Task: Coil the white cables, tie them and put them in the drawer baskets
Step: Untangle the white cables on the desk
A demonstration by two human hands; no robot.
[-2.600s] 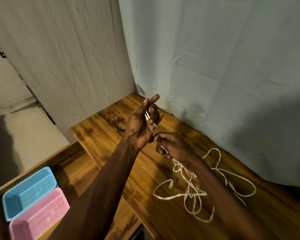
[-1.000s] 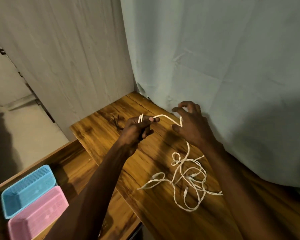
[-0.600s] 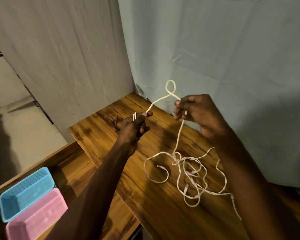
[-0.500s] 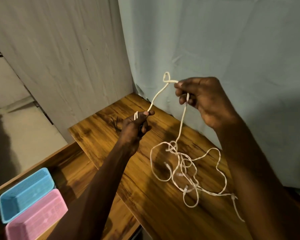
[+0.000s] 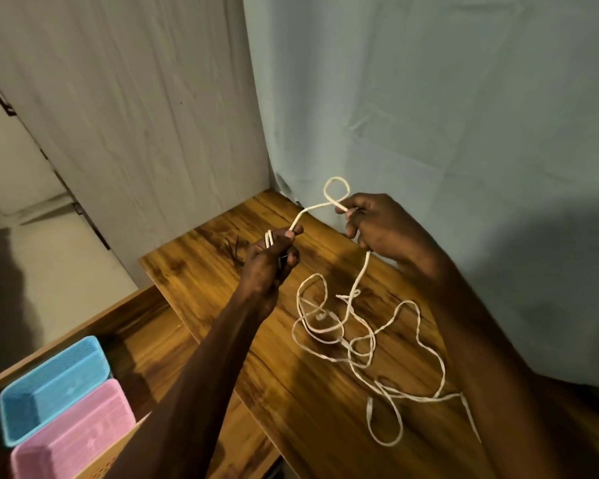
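The white cable (image 5: pixel 355 335) lies mostly tangled mid-surface, one end raised. The left hand (image 5: pixel 268 262) pinches the folded start; the right hand (image 5: pixel 377 226) pinches a small loop just beyond. Best feed even loops leftward (shaking out snarls first), keeping the left grip firm. The baskets (image 5: pixel 54 385) wait in the drawer by the near-left corner.

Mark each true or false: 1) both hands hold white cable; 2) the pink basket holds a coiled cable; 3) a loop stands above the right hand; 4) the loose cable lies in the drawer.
1) True: the left hand and right hand both pinch the white cable.
2) False: the pink basket shows no cable.
3) True.
4) False: it lies tangled on the wooden table.
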